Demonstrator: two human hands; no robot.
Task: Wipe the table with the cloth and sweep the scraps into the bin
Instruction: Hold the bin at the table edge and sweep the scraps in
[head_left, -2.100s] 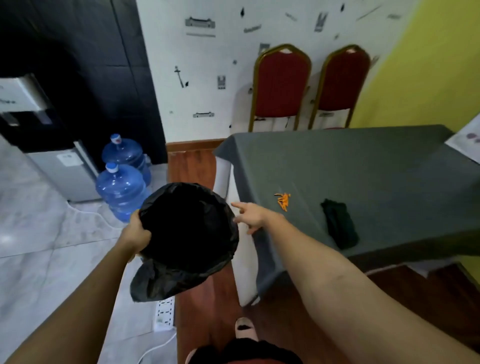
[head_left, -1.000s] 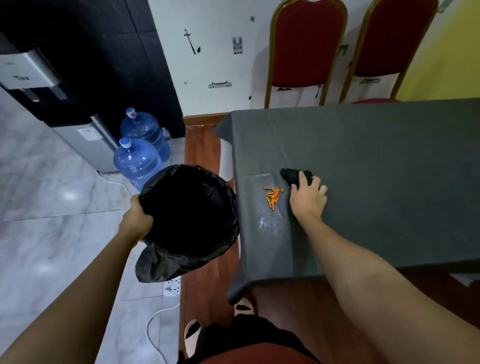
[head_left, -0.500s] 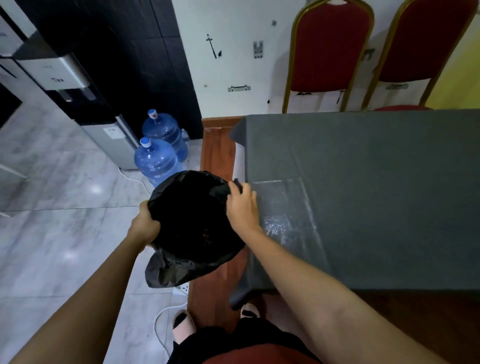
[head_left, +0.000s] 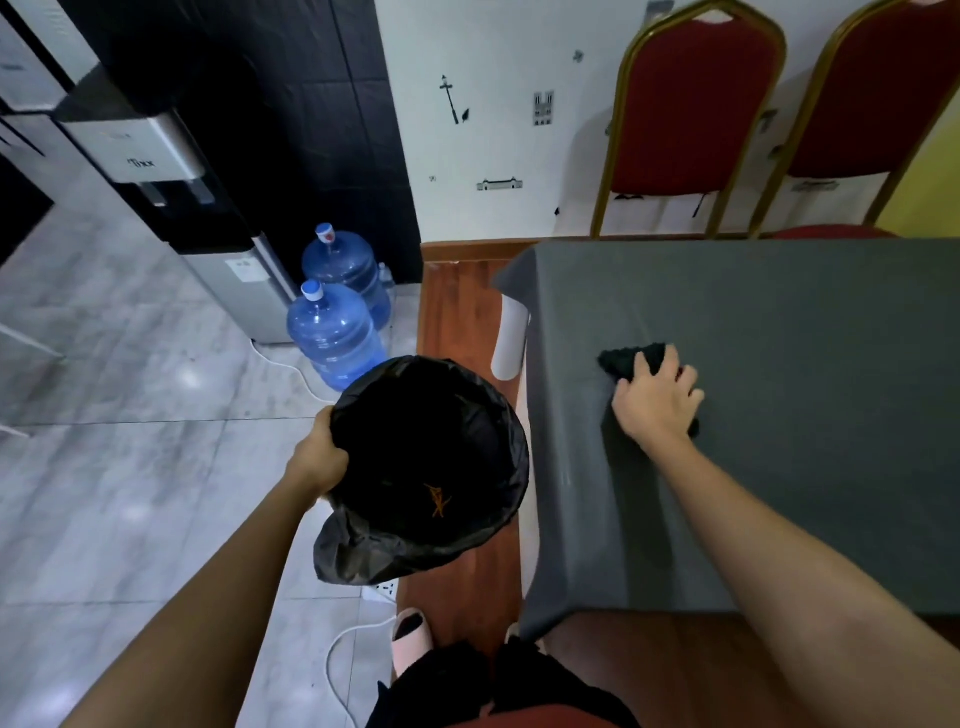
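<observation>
My left hand (head_left: 318, 460) grips the left rim of the bin (head_left: 483, 410), which is lined with a black bag and held off the floor just left of the table's edge. Orange scraps (head_left: 437, 503) lie at the bottom of the bag. My right hand (head_left: 655, 402) presses flat on the dark cloth (head_left: 631, 358), which lies on the table (head_left: 810, 364) with its grey covering, a little in from the left edge. No scraps show on the table top.
Two blue water jugs (head_left: 332, 332) and a water dispenser (head_left: 156, 156) stand on the tiled floor to the left. A power strip (head_left: 387, 590) and its white cord lie below the bin. Two red chairs (head_left: 691, 104) stand behind the table.
My right hand swept the orange scraps off the table's left edge into the bin, then went back onto the table top with the cloth. The left hand kept hold of the bin.
</observation>
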